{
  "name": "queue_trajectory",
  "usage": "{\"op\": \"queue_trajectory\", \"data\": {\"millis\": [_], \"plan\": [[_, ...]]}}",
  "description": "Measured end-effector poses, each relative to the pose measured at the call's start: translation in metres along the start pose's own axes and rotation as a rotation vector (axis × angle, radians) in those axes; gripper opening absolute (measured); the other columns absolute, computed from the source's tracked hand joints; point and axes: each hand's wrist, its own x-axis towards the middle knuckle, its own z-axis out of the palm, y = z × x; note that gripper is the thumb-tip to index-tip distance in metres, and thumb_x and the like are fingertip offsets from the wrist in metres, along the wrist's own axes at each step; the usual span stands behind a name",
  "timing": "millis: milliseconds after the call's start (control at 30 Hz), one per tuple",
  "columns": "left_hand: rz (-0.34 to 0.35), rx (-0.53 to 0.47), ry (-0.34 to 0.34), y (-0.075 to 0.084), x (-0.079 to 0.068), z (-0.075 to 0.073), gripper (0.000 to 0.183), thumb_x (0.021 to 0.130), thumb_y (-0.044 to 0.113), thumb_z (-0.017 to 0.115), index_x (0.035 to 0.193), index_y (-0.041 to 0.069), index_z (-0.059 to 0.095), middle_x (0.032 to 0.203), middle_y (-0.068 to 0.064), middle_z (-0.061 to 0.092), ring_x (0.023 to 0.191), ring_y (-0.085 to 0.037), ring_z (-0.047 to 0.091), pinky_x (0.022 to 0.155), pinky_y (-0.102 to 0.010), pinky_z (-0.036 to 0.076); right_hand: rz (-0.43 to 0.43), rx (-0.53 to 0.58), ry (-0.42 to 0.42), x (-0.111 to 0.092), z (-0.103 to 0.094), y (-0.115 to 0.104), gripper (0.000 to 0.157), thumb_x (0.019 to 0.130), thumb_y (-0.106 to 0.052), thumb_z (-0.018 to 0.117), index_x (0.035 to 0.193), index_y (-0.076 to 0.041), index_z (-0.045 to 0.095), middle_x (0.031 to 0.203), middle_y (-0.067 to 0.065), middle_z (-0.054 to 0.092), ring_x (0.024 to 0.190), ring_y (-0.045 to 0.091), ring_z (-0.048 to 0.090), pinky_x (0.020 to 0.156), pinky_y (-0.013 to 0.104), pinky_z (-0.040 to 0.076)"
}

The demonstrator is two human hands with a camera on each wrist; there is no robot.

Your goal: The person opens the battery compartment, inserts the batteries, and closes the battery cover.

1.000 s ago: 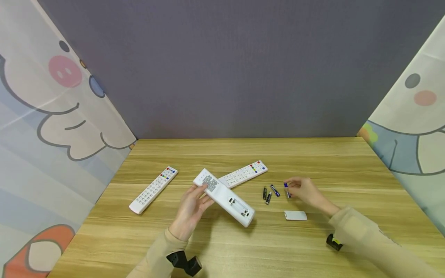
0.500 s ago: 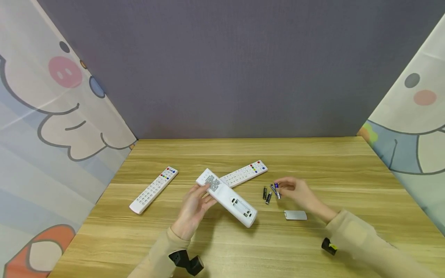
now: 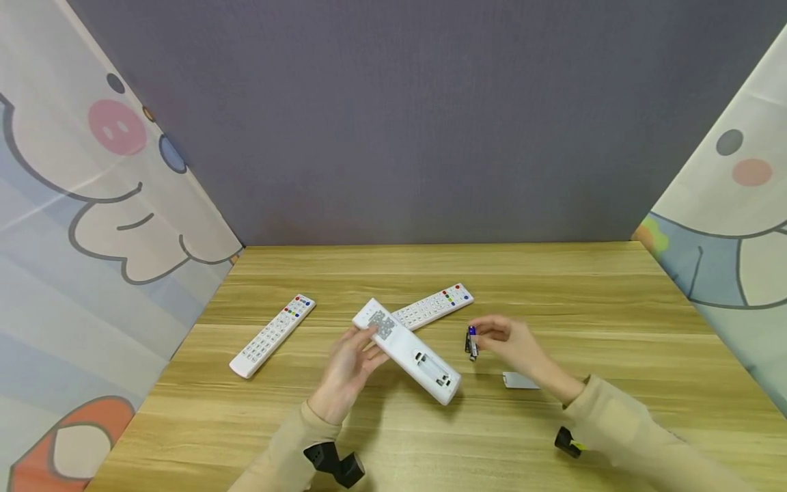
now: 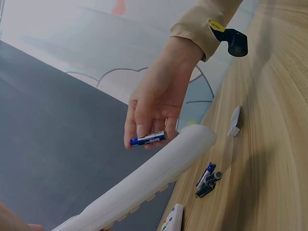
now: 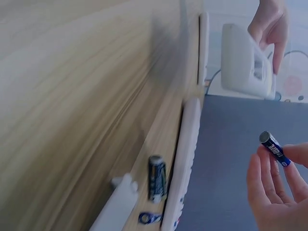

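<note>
My left hand (image 3: 344, 372) grips a white remote control (image 3: 408, 352) near its upper end, tilted back side up. Its battery compartment (image 3: 432, 369) lies uncovered, with metal contacts showing. Between thumb and fingers, my right hand (image 3: 507, 342) pinches a blue and silver battery (image 4: 148, 138), raised above the table in the left wrist view. That battery (image 5: 275, 148) points toward the held remote in the right wrist view. Several loose batteries (image 4: 208, 180) lie on the table below, partly hidden by the right hand in the head view. Beneath the right wrist is the white battery cover (image 3: 519, 380).
A second white remote (image 3: 433, 307) lies buttons up behind the held one, which overlaps it in the head view. Another white remote (image 3: 272, 336) rests at the left. A grey partition (image 3: 430, 123) rises along the back edge of the wooden table (image 3: 467, 444).
My right hand has carried the battery leftward, passing over the loose ones toward the held remote. My left hand and its remote have shifted slightly right.
</note>
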Motion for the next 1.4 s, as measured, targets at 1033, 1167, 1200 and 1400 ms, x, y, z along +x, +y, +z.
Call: {"op": "queue_trajectory", "data": {"millis": [1033,1167,1200,1400], "plan": [[0.003,-0.032,-0.034,-0.004,0.003,0.007,0.035,0.093,0.005,0.045,0.126,-0.005,0.036,0.096,-0.004,0.060,0.086,-0.018,0.062,0.083,-0.034,0.054,-0.069,0.094,-0.055,-0.006,0.030,-0.018,0.028,0.078,-0.006,0.068,0.102,0.007,0.061,0.097,0.019,0.064,0.081,0.005,0.059,0.075,0.020,0.054],[0.002,-0.032,-0.031,-0.004,0.003,0.008,0.036,0.093,0.005,0.045,0.126,-0.005,0.036,0.096,-0.005,0.060,0.086,-0.018,0.062,0.083,-0.034,0.054,-0.068,0.085,-0.069,-0.005,0.032,-0.017,0.027,0.079,-0.007,0.068,0.102,0.005,0.061,0.096,0.017,0.064,0.081,0.005,0.059,0.073,0.021,0.054],[0.003,-0.033,-0.031,-0.003,0.003,0.008,0.037,0.093,0.005,0.046,0.127,-0.005,0.036,0.096,-0.005,0.060,0.086,-0.019,0.062,0.083,-0.035,0.054,-0.070,0.081,-0.069,-0.005,0.033,-0.017,0.027,0.079,-0.007,0.068,0.102,0.005,0.061,0.096,0.016,0.064,0.081,0.005,0.058,0.073,0.021,0.054],[-0.003,-0.044,-0.033,-0.003,0.003,0.010,0.040,0.093,0.005,0.045,0.130,-0.006,0.034,0.099,-0.006,0.060,0.088,-0.020,0.062,0.088,-0.039,0.051,-0.122,0.043,-0.061,-0.005,0.036,-0.015,0.026,0.079,-0.008,0.068,0.101,0.004,0.063,0.097,0.014,0.065,0.081,0.004,0.058,0.072,0.022,0.054]]}}
